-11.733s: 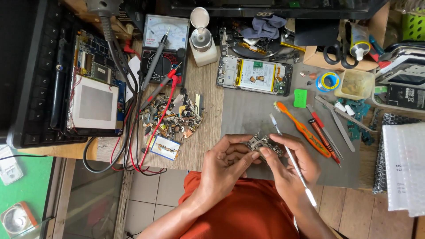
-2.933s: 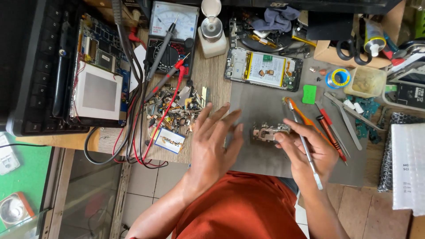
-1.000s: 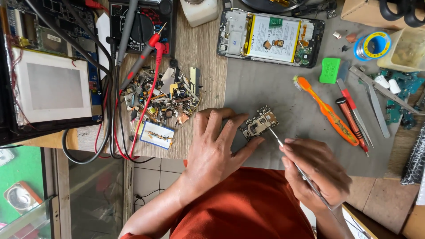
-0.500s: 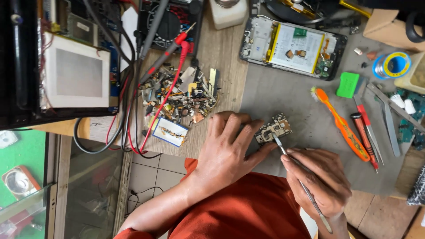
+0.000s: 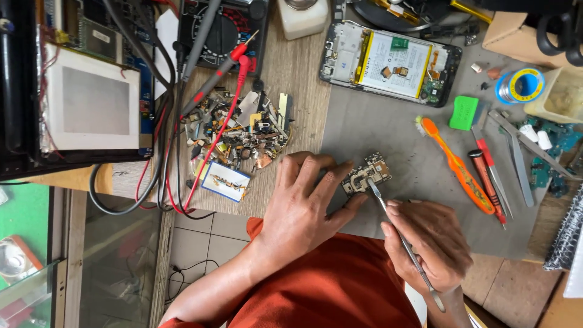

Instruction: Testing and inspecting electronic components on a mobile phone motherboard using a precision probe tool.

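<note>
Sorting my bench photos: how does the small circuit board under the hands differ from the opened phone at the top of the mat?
The small bare circuit board is irregular, far smaller, and pinned by the left hand while the right hand sets a metal tool tip on it. The opened black-framed phone is rectangular, shows a white battery, and lies untouched. Both rest on the grey mat.

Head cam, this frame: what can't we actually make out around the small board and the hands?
- Small circuit board: parts too small to tell; near edge hidden by the left hand.
- Metal tool: tip meets the board, exact contact spot too small; middle of the shaft hidden in the right hand.
- Scrap pile: pieces too small and tangled to tell apart.
- Meter: cut off by the top edge.
</note>
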